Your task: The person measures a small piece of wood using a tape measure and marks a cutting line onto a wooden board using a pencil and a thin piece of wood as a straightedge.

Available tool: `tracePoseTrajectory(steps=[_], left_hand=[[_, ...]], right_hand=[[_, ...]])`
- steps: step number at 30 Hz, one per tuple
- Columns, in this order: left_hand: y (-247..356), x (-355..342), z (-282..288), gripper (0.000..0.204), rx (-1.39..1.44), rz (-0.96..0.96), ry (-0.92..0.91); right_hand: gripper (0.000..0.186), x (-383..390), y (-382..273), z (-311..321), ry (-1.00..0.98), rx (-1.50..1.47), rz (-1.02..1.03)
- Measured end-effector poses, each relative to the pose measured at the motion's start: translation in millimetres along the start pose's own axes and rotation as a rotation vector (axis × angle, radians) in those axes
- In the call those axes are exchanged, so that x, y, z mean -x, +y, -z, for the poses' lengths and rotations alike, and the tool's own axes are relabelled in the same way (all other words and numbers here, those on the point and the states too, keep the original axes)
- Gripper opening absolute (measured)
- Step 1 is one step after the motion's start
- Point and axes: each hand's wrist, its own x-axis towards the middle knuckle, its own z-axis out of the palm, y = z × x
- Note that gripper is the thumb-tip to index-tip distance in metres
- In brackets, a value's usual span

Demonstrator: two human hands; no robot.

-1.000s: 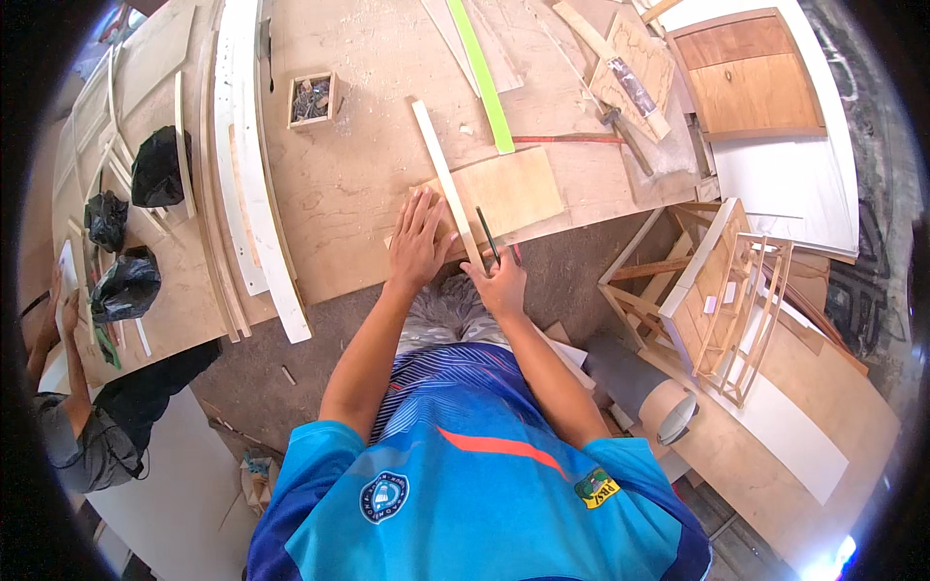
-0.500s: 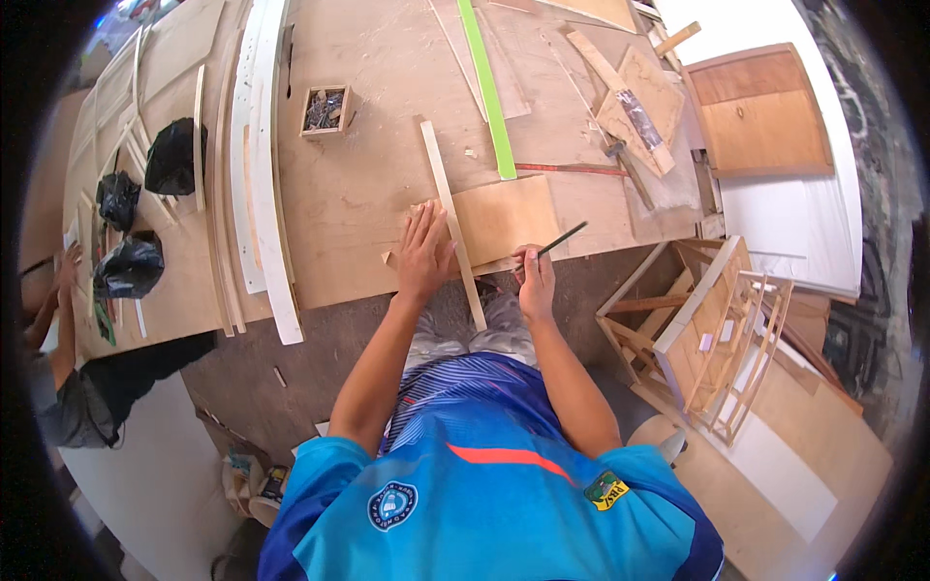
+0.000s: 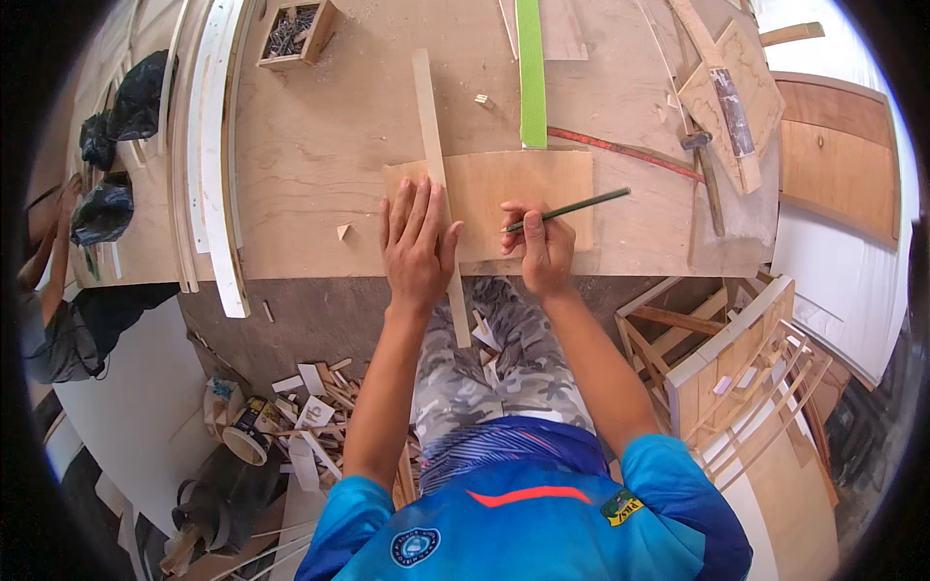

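Note:
My left hand (image 3: 417, 254) lies flat, fingers stretched out, over a narrow wooden strip (image 3: 426, 111) and the thin plywood piece (image 3: 523, 184) beneath it. The strip crosses the plywood lengthwise away from me, and its near end juts past the table edge. Over the right part of the plywood, my right hand (image 3: 547, 254) is closed round a dark green pencil (image 3: 593, 200). One end of the pencil slants up to the right, the other points left toward the strip.
A bright green strip (image 3: 532, 82) and a red strip (image 3: 630, 152) lie beyond the plywood. At right are a hammer (image 3: 709, 179) and wood scraps; at left, a box of nails (image 3: 294, 37), long white boards (image 3: 221, 174) and black bags (image 3: 103, 211). Another person's arm (image 3: 58, 242) shows far left.
My right hand has come from the plywood's near edge to over its surface, with the pencil turned flatter. My left hand stays flat on the strip. The whole view has shifted.

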Motion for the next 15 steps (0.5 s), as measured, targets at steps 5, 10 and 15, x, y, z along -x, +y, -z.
tracePoseTrajectory(steps=[5, 10, 15], left_hand=[[4, -6, -1, 0.052, 0.035, -0.010, 0.013], [3, -4, -3, 0.049, 0.009, 0.002, 0.019], [1, -5, 0, 0.047, 0.012, -0.010, 0.057]], right_hand=[[0.040, -4, 0, 5, 0.009, 0.043, -0.009], [0.024, -10, -2, -4, 0.023, 0.014, -0.006], [0.014, -30, -13, -20, -0.081, 0.189, 0.073]])
